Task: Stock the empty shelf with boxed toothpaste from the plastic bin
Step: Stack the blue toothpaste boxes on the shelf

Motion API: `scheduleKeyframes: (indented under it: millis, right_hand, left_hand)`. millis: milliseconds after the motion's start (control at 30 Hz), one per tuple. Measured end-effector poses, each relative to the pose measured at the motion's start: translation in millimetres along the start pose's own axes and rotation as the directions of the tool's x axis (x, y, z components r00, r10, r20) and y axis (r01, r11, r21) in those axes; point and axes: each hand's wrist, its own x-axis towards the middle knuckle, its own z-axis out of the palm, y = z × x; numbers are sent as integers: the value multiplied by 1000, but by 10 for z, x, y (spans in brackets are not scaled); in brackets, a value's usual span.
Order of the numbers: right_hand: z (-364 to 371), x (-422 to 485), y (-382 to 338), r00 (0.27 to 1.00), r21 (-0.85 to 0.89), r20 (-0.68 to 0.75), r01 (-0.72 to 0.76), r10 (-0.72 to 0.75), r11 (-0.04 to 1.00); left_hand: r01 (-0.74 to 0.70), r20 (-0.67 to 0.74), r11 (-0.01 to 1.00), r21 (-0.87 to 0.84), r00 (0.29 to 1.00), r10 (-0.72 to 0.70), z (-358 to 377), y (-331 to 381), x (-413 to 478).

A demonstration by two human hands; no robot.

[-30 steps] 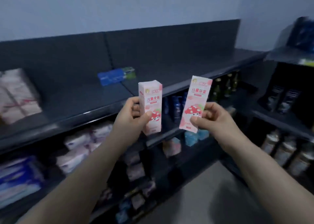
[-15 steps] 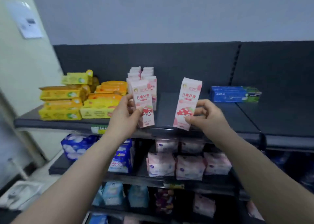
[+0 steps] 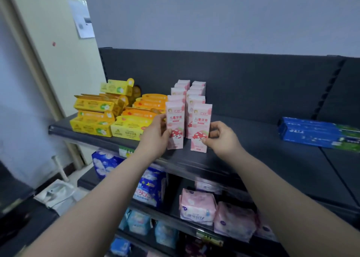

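Under the hands, soft puffy packs [image 3: 196, 206] sit on a lower board. The left hand [image 3: 155, 134] is curled round the side of the first pink box [image 3: 175, 128]. The right hand [image 3: 222, 137] pinches the second pink box [image 3: 200, 128] low down with thumb and fingers. A moment ago both were up in the air and the second one leaned. Now they stand straight, side by side, down at the dark flat shelf [image 3: 253, 159]. I cannot tell if they rest on it. They are tall, smooth card with sharp corners. Right behind them stand two rows of pink boxes [image 3: 187, 93]. Left of the left hand are stacked yellow boxes [image 3: 93, 120]. Far to the right of the right hand lie long blue boxes [image 3: 311, 132].
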Motion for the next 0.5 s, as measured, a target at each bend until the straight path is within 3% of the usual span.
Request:
scheduleKeyframes:
  millis: [267,333,400,500]
  right_hand:
    - [118,18,-40,1000,-99,-16,1,-3,995]
    - [58,-92,-25,999,-133,-36,16,-21,991]
    - [-40,-232,-16,993,-181,-87,62,-79,982]
    - [-218,-481,19,955,-336,-191,152,-225,930]
  left_hand:
    - [-37,33,999,-2,999,37,17,2,33]
    - [-88,-27,996,31,996,89,8,-18,-9]
    - [-187,-151,976,113,967,203,14,-14,-84]
    - [-429,-241,885,180,853,462,98,132,-236]
